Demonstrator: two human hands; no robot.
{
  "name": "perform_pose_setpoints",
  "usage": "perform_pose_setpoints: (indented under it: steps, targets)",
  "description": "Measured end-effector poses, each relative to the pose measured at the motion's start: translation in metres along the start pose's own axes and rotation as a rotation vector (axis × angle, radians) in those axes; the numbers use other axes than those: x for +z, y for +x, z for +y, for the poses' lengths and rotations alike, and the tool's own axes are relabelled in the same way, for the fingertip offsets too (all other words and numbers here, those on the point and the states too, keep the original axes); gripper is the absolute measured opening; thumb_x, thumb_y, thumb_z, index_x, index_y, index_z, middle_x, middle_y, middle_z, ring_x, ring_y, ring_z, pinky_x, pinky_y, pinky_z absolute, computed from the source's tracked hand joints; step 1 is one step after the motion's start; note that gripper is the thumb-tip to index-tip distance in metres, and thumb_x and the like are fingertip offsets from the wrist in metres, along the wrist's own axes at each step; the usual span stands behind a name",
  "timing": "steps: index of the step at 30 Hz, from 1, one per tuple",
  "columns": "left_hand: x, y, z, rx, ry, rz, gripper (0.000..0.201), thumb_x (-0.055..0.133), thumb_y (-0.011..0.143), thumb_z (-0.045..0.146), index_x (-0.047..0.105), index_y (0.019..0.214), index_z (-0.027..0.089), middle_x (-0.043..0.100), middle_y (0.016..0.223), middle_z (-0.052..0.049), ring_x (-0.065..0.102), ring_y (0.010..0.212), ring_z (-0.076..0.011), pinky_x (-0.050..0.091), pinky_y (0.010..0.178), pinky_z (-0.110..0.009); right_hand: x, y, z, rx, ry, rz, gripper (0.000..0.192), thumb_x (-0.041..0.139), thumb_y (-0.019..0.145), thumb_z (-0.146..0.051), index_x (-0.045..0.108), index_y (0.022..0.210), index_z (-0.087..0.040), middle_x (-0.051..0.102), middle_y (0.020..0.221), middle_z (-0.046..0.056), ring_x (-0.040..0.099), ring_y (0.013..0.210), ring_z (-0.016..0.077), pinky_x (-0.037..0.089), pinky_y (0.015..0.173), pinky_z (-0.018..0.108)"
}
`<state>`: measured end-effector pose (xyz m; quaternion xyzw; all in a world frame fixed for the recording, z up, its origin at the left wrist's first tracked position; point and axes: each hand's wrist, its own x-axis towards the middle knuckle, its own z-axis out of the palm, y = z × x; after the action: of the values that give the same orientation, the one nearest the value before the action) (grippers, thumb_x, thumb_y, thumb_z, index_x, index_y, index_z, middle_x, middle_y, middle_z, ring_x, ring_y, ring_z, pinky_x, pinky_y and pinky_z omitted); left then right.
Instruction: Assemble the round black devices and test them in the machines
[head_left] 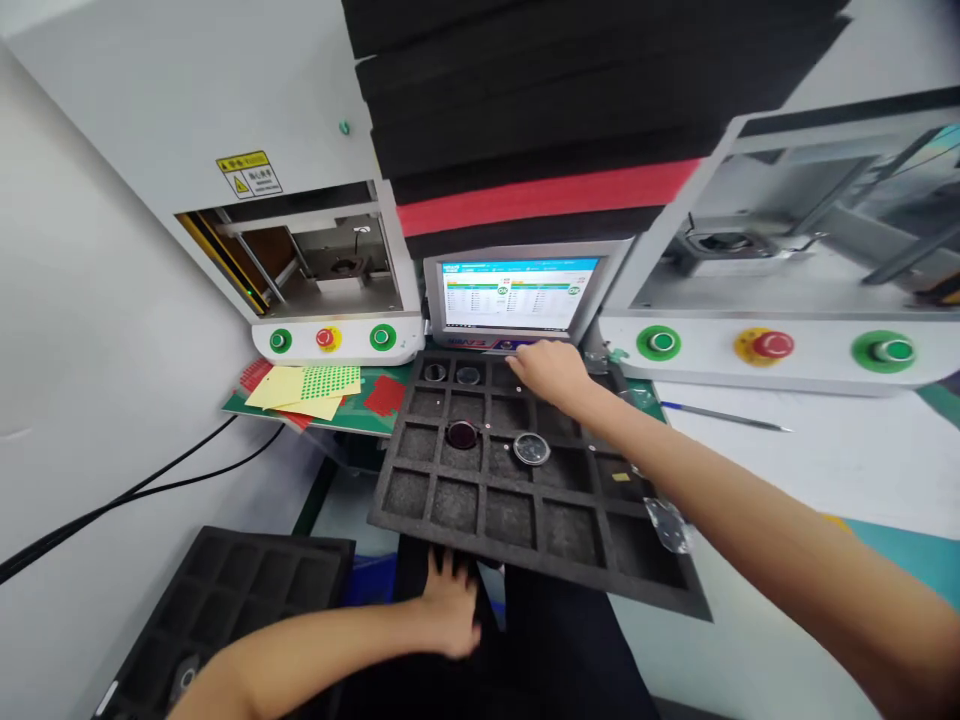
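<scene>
The left hand (450, 605) lay below the near edge of the foam tray (517, 520), its fingers curled against the tray's underside and partly hidden, so the grip could not be told; the right hand's (551, 372) fingertips were blurred at the tray's far edge, just before the screen (517, 292). The tray overhung the bench toward the near side, with a second tray (232, 590) cut off at lower left. The right hand was loosely spread, holding nothing visible, above far cells; two round parts (531, 449) sat mid-tray.
</scene>
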<state>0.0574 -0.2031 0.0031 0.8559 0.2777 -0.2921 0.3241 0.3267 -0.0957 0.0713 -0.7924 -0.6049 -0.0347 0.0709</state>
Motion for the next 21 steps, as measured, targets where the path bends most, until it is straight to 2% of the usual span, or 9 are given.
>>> perform_pose_setpoints:
  steps: [2, 3, 4, 5, 7, 9, 11, 14, 21]
  targets:
    - [-0.003, -0.010, 0.014, 0.084, 0.006, -0.058, 0.029, 0.085, 0.061, 0.033, 0.081, 0.088, 0.024, 0.080, 0.093, -0.008, 0.075, 0.090, -0.0327, 0.060, 0.082, -0.044, -0.013, -0.057, 0.007, -0.080, 0.053, 0.125, 0.031, 0.058, 0.098, -0.038, 0.064, 0.080, -0.013, 0.063, 0.071, 0.000, 0.061, 0.063, 0.0130, 0.049, 0.062, 0.027]
    - [-0.010, -0.018, 0.018, 0.126, 0.003, -0.020, 0.019, 0.088, 0.058, 0.033, 0.079, 0.074, 0.027, 0.078, 0.076, -0.001, 0.075, 0.075, -0.0257, 0.061, 0.072, -0.035, -0.017, -0.090, 0.009, -0.125, 0.089, 0.202, 0.039, 0.054, 0.099, -0.039, 0.062, 0.069, -0.015, 0.059, 0.060, 0.000, 0.058, 0.055, 0.0132, 0.042, 0.054, 0.025]
    - [-0.020, -0.025, 0.019, 0.167, 0.002, 0.096, 0.013, 0.087, 0.062, 0.035, 0.077, 0.067, 0.028, 0.075, 0.066, 0.004, 0.073, 0.066, -0.0202, 0.059, 0.067, -0.028, -0.019, -0.123, 0.008, -0.174, 0.132, 0.284, 0.047, 0.048, 0.101, -0.040, 0.058, 0.061, -0.017, 0.054, 0.053, 0.000, 0.054, 0.049, 0.0128, 0.034, 0.049, 0.025]
    - [-0.034, -0.029, 0.018, 0.151, 0.016, 0.267, 0.007, 0.081, 0.071, 0.032, 0.076, 0.069, 0.028, 0.075, 0.070, 0.004, 0.073, 0.071, -0.0189, 0.058, 0.073, -0.028, -0.020, -0.154, 0.005, -0.223, 0.178, 0.369, 0.052, 0.042, 0.103, -0.039, 0.055, 0.057, -0.019, 0.051, 0.047, 0.000, 0.050, 0.044, 0.0118, 0.029, 0.047, 0.026]
    - [-0.065, -0.028, 0.012, 0.029, 0.061, 0.577, 0.017, 0.059, 0.091, 0.021, 0.075, 0.089, 0.023, 0.076, 0.101, -0.006, 0.069, 0.105, -0.0249, 0.051, 0.097, -0.039, -0.013, -0.208, -0.010, -0.308, 0.271, 0.511, 0.054, 0.037, 0.104, -0.028, 0.051, 0.053, -0.020, 0.050, 0.045, -0.001, 0.047, 0.040, 0.0092, 0.028, 0.047, 0.026]
    - [-0.095, -0.014, 0.002, -0.100, 0.106, 0.806, 0.022, 0.051, 0.095, 0.018, 0.069, 0.109, 0.017, 0.066, 0.124, -0.015, 0.056, 0.125, -0.0303, 0.041, 0.109, -0.047, 0.000, -0.245, -0.034, -0.369, 0.348, 0.583, 0.053, 0.037, 0.104, -0.019, 0.049, 0.052, -0.021, 0.047, 0.044, -0.003, 0.045, 0.039, 0.0081, 0.028, 0.049, 0.026]
    - [-0.116, 0.005, -0.007, -0.195, 0.145, 0.919, 0.025, 0.061, 0.091, 0.019, 0.065, 0.115, 0.012, 0.062, 0.125, -0.020, 0.056, 0.124, -0.0343, 0.043, 0.106, -0.050, 0.015, -0.265, -0.058, -0.386, 0.400, 0.582, 0.053, 0.035, 0.105, -0.018, 0.048, 0.053, -0.020, 0.048, 0.045, -0.003, 0.046, 0.040, 0.0086, 0.028, 0.050, 0.027]
    - [-0.125, 0.025, -0.016, -0.236, 0.190, 0.956, 0.023, 0.072, 0.083, 0.018, 0.066, 0.104, 0.013, 0.066, 0.110, -0.015, 0.064, 0.107, -0.0312, 0.049, 0.096, -0.044, 0.033, -0.277, -0.076, -0.376, 0.450, 0.531, 0.057, 0.027, 0.108, -0.022, 0.049, 0.055, -0.020, 0.049, 0.047, -0.003, 0.049, 0.041, 0.0087, 0.028, 0.050, 0.027]
    - [-0.117, 0.040, -0.022, -0.223, 0.133, 1.011, 0.035, 0.073, 0.086, 0.034, 0.064, 0.112, 0.012, 0.064, 0.117, -0.012, 0.062, 0.107, -0.0248, 0.050, 0.096, -0.044, 0.052, -0.289, -0.055, -0.328, 0.483, 0.423, 0.064, 0.021, 0.110, -0.032, 0.051, 0.056, -0.018, 0.053, 0.047, -0.001, 0.052, 0.040, 0.0094, 0.026, 0.050, 0.028]
